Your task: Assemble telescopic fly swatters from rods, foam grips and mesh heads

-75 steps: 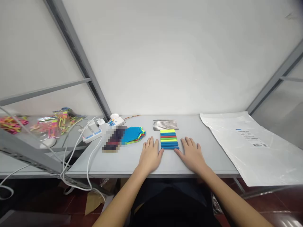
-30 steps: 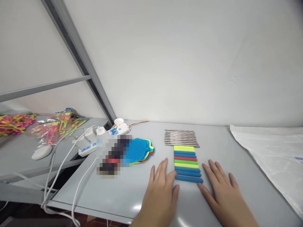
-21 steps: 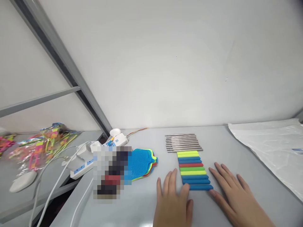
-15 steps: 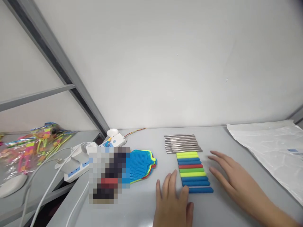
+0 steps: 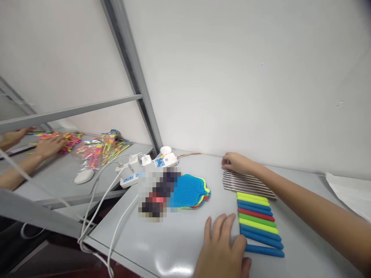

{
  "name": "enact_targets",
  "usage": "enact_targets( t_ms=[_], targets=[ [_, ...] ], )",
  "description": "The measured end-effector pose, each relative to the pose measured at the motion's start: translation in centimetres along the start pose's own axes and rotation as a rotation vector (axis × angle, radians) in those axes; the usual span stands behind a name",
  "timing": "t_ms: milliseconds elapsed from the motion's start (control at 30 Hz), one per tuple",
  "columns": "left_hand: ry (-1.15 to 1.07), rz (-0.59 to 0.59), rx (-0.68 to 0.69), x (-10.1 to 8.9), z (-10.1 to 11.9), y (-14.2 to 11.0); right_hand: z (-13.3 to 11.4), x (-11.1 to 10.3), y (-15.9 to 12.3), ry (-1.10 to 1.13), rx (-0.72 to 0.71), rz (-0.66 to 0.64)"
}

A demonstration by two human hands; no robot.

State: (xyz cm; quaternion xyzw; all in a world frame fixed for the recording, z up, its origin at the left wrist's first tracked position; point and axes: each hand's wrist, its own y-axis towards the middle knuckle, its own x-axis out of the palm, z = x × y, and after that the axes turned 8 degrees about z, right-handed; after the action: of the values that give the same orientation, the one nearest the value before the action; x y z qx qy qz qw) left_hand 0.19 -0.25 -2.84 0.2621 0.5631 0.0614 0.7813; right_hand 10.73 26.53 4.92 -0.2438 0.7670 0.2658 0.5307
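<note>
My right hand (image 5: 238,163) reaches across to the back of the table, its fingers pinched at the left end of the farthest of several metal rods (image 5: 246,183). The rods lie side by side. In front of them is a row of coloured foam tubes (image 5: 257,220) in yellow, blue, red and green. My left hand (image 5: 222,247) rests on the table with its fingers apart. Its index finger covers the left end of the nearest blue tube (image 5: 265,251); whether it presses on it I cannot tell.
Blue, yellow and red perforated swatter heads (image 5: 189,191) lie stacked left of the tubes, beside a blurred patch. Behind are a power strip (image 5: 130,180) and white cables (image 5: 116,235). At far left, another person's hands (image 5: 48,146) touch colourful items. A white plastic sheet (image 5: 348,193) lies right.
My right hand has moved from beside the tubes to the left end of the metal rods, its fingers closing. The view has turned left, bringing another person's hands into sight. My left hand stays by the tubes.
</note>
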Motion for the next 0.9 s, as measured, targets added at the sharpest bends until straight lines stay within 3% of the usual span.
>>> enact_targets(
  t_ms=[133, 267, 333, 433, 533, 633, 733, 800, 900],
  targets=[
    [-0.008, -0.013, -0.013, 0.3, -0.2, 0.1, 0.5, -0.2, 0.1, 0.04, -0.002, 0.01],
    [-0.168, 0.013, 0.033, -1.0, -0.5, 0.2, 0.4, -2.7, -1.2, 0.068, 0.056, 0.115],
    [-0.355, 0.03, 0.031, -2.5, -0.1, 0.6, -0.1, -4.5, -2.6, 0.096, 0.087, 0.261],
    [-0.775, 0.085, -0.038, -5.0, 1.9, 2.1, -1.8, -7.2, -5.4, 0.176, 0.094, 0.616],
    [-1.178, 0.164, -0.244, -6.1, 5.1, 5.5, -4.1, -9.0, -8.5, 0.287, 0.057, 0.881],
    [-1.562, 0.125, -0.461, -5.0, 8.0, 9.6, -5.9, -9.7, -11.5, 0.506, 0.057, 1.031],
    [-1.677, -0.008, -0.621, -2.9, 9.3, 11.7, -6.3, -10.0, -13.9, 0.775, 0.071, 1.119],
    [-1.609, -0.134, -0.603, -1.5, 9.6, 11.4, -5.8, -10.3, -15.2, 0.984, 0.093, 1.131],
    [-1.425, -0.318, -0.459, -0.1, 10.0, 9.6, -4.9, -10.7, -16.8, 1.223, 0.162, 1.037]
  ],
)
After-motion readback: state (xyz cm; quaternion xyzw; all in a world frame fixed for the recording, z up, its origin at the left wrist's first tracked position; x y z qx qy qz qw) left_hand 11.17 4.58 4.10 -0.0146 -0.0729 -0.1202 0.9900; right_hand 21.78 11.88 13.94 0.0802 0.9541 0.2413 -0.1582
